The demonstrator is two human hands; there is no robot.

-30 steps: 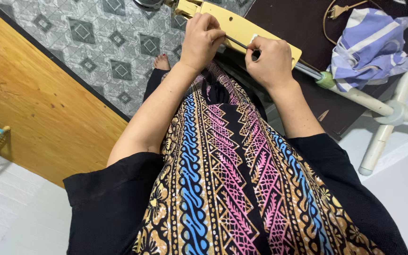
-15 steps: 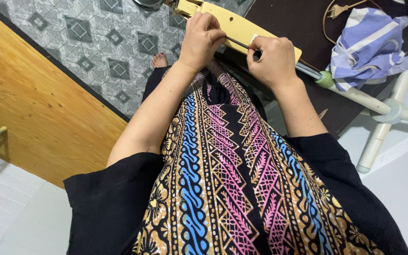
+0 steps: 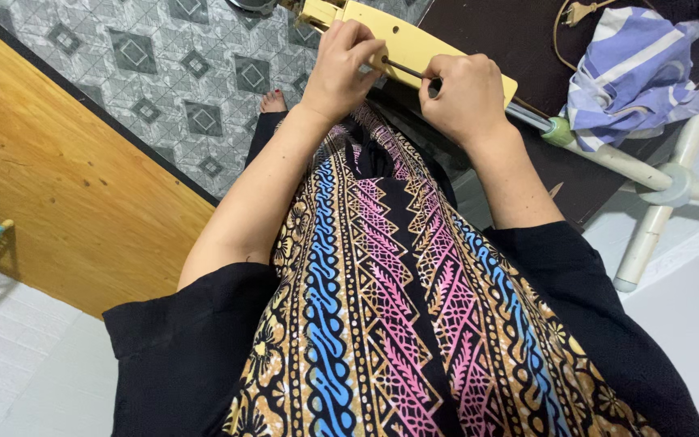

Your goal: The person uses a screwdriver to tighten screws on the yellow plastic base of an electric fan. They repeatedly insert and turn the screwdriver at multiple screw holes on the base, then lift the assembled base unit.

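My left hand (image 3: 340, 69) steadies the yellow casing (image 3: 402, 44) lying at twelve o'clock on the dark surface (image 3: 519, 48). My right hand (image 3: 464, 97) grips a thin screwdriver (image 3: 404, 70), tip in a hole; the screw looks partly driven, I judge.

The dress (image 3: 398, 324) is black with pink, blue and gold batik bands. The machine part (image 3: 414, 44) is pale yellow. The cloth (image 3: 633, 73) is lilac-and-white striped.

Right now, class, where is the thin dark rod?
In the head view, top centre, the thin dark rod spans between left hand and right hand, against the yellow plastic casing.
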